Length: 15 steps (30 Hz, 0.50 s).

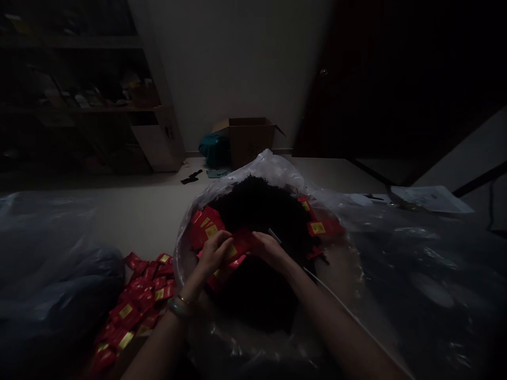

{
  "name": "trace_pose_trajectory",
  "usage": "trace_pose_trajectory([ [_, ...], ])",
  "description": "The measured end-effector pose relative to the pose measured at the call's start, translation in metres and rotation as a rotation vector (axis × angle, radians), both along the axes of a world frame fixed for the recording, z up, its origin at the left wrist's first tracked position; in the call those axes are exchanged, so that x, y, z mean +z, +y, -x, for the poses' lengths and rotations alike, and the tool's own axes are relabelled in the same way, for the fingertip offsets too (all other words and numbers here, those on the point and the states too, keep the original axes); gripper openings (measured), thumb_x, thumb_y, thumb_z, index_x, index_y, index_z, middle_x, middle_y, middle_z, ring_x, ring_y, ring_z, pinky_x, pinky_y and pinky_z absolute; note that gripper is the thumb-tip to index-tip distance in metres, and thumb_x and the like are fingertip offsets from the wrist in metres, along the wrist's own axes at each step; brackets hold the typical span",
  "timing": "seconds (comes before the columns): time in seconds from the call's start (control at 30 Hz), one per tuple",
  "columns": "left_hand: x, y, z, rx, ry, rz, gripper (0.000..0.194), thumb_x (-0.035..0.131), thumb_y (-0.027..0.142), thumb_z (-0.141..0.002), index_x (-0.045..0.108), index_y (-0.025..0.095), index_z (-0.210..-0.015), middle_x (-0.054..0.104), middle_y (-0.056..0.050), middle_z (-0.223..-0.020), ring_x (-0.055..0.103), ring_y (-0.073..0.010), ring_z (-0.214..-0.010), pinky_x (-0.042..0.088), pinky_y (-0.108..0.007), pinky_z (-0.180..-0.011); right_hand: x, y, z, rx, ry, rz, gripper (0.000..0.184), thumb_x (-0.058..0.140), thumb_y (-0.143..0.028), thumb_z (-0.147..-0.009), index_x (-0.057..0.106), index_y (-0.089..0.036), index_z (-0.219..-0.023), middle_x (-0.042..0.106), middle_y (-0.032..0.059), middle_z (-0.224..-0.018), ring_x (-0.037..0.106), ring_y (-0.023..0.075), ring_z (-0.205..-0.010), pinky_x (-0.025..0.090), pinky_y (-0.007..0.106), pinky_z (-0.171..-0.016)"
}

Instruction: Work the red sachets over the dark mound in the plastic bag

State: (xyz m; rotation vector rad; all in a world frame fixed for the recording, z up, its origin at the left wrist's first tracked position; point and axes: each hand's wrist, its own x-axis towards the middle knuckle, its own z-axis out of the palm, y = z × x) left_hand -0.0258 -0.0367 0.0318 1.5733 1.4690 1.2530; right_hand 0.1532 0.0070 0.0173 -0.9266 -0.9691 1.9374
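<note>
A red packet [243,241] with a gold label is held level between my two hands. My left hand [215,252] pinches its left end, and my right hand [271,250] is closed on its right end. Under them a clear plastic bag [273,163] lies open, filled with a heap of black, loose material that looks like dried leaves [253,198]. More red packets [208,220] rest on the heap by my left hand. Others [322,227] lie at the bag's right side. A thin metallic strip [274,236] shows beside my right hand; the rest of it is hidden.
A pile of red packets [144,287] lies on the floor at left, beside a large plastic bag [51,285]. Clear plastic sheeting [415,264] spreads at right, and a white cord [340,298] runs past my right forearm. A cardboard box [251,138] stands against the wall.
</note>
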Motion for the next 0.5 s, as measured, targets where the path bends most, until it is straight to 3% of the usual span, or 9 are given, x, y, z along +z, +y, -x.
trace_pose_trajectory([
  [0.1, -0.001, 0.007, 0.006, 0.009, 0.029, 0.005, 0.021, 0.050, 0.038, -0.080, 0.057, 0.018, -0.079, 0.062, 0.000, -0.076, 0.057, -0.0146, -0.071, 0.046, -0.025, -0.067, -0.002, -0.002, 0.001, -0.091, -0.127, -0.081, 0.036, 0.081, -0.035, -0.053, 0.055, -0.019, -0.074, 0.066, -0.0007, -0.066, 0.063, 0.0151, -0.062, 0.049, 0.029, -0.063],
  [0.23, 0.001, 0.011, 0.016, 0.232, 0.284, 0.177, 0.020, 0.046, 0.035, -0.084, 0.055, 0.018, -0.080, 0.062, -0.004, -0.078, 0.058, -0.0189, -0.074, 0.046, -0.031, -0.069, -0.002, 0.004, -0.004, -0.288, -0.353, -0.246, 0.033, 0.081, -0.030, -0.046, 0.056, -0.019, -0.065, 0.063, -0.0030, -0.057, 0.060, 0.0151, -0.056, 0.046, 0.028, -0.058],
  [0.3, 0.003, 0.008, 0.017, 0.416, 0.516, 0.186, 0.023, 0.050, 0.035, -0.082, 0.057, 0.016, -0.093, 0.064, -0.010, -0.092, 0.058, -0.0251, -0.087, 0.045, -0.038, -0.077, 0.001, 0.010, -0.011, -0.379, -0.349, -0.269, 0.033, 0.080, -0.033, -0.047, 0.060, -0.018, -0.069, 0.067, -0.0005, -0.063, 0.062, 0.0171, -0.061, 0.047, 0.029, -0.059],
  [0.37, 0.003, 0.000, 0.012, 0.529, 0.734, 0.072, 0.043, 0.058, 0.039, -0.079, 0.053, 0.013, -0.112, 0.057, -0.017, -0.115, 0.053, -0.0315, -0.105, 0.041, -0.046, -0.087, 0.004, 0.018, -0.020, -0.469, -0.340, -0.286, 0.035, 0.079, -0.037, -0.049, 0.062, -0.018, -0.072, 0.068, 0.0018, -0.068, 0.064, 0.0185, -0.066, 0.049, 0.030, -0.061],
  [0.4, 0.002, -0.004, 0.007, 0.501, 0.816, 0.022, 0.053, 0.062, 0.042, -0.075, 0.049, 0.013, -0.119, 0.053, -0.018, -0.122, 0.049, -0.0332, -0.111, 0.040, -0.047, -0.091, 0.006, 0.021, -0.025, -0.517, -0.348, -0.300, 0.035, 0.079, -0.039, -0.049, 0.062, -0.018, -0.072, 0.068, 0.0022, -0.069, 0.064, 0.0184, -0.067, 0.049, 0.029, -0.061],
  [0.5, -0.005, -0.014, -0.011, 0.202, 1.001, 0.034, 0.064, 0.075, 0.036, -0.062, 0.051, 0.018, -0.119, 0.049, -0.016, -0.126, 0.046, -0.0341, -0.115, 0.038, -0.048, -0.095, 0.009, 0.028, -0.035, -0.598, -0.380, -0.334, 0.038, 0.075, -0.046, -0.053, 0.058, -0.018, -0.071, 0.065, -0.0001, -0.063, 0.060, 0.0150, -0.058, 0.046, 0.026, -0.053],
])
